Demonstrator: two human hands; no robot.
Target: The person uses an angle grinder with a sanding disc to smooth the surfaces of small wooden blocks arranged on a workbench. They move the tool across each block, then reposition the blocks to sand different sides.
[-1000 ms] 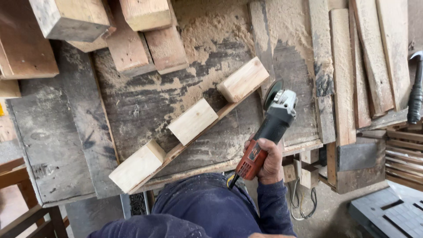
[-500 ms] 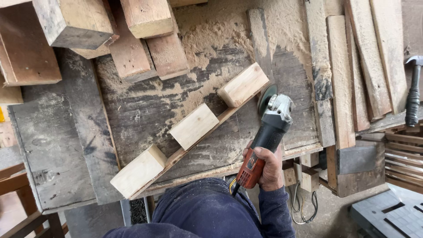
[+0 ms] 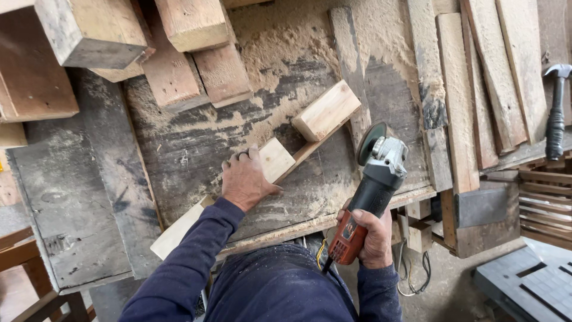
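Left hand (image 3: 244, 179) flat, fingers spread, on pale three-block wooden strip assembly (image 3: 325, 111). Right hand (image 3: 372, 238) wrapped around red-and-black angle grinder (image 3: 372, 191) at dusty workbench's (image 3: 190, 149) front edge.

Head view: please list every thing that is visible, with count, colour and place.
Wooden piece: one, three pale blocks on a strip, bench middle.
Angle grinder: one, red and grey, right of the piece.
Hammer: one, dark, far right.
Timber offcuts: several, brown, top left.
Planks: several, grey-brown, top right.
Workbench: one, dark, sawdust-covered.
Left hand: on the middle block.
Right hand: gripping the grinder.
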